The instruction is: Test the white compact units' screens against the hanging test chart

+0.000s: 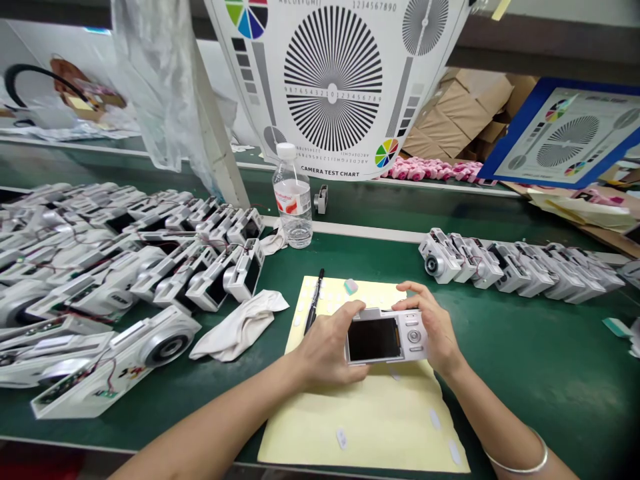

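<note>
A white digital camera (376, 339) is held upright over a yellow sheet (360, 427), its dark screen and buttons facing me. My left hand (327, 343) grips its left end, thumb at the top edge and fingers beneath. Around its right end is my right hand (431, 327), with a finger raised near the top edge. On the sheet's left part lies a black pen (314, 303), and a small green and pink eraser-like block (351, 287) is behind the camera. Small pale stickers dot the sheet.
Many white cameras (115, 267) crowd the left side, beside a white cloth (240, 327). A water bottle (293, 200) stands behind the sheet. More cameras (515, 267) line the back right. A test chart (333, 80) hangs above.
</note>
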A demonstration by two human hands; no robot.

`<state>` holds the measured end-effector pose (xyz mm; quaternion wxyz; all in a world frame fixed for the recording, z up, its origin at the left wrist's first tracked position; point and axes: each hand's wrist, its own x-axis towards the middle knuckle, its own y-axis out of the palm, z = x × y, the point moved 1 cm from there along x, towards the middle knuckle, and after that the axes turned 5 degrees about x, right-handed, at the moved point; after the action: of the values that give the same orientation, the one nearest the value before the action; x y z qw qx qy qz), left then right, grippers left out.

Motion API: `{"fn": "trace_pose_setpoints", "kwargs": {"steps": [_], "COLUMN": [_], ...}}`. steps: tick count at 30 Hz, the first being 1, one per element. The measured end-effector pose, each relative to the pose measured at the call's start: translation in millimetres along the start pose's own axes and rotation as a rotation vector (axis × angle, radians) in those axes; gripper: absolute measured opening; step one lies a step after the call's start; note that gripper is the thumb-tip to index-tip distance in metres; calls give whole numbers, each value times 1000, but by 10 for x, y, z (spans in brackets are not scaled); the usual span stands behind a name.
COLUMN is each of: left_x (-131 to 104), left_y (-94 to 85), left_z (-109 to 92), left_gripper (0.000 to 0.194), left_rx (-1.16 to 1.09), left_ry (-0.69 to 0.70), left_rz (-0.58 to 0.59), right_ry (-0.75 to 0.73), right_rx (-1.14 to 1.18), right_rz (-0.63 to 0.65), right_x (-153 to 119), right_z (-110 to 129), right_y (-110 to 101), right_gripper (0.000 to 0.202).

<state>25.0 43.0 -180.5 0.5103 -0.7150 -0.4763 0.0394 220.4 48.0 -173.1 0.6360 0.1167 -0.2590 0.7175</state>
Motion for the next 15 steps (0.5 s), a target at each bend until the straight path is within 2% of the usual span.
{"fn": "trace_pose_setpoints", "kwargs": {"steps": [15], "left_x": [28], "left_y": [-26], "left_z": [-22], "left_gripper": [62], "left_rx": [19], "left_ry": [28], "left_rz": [1], "right_ry": [-9], "right_rx": [-12], "right_rz": [-9], "right_x": [-6], "right_z": [-31], "right_y": [-3], "right_gripper": [43]}}
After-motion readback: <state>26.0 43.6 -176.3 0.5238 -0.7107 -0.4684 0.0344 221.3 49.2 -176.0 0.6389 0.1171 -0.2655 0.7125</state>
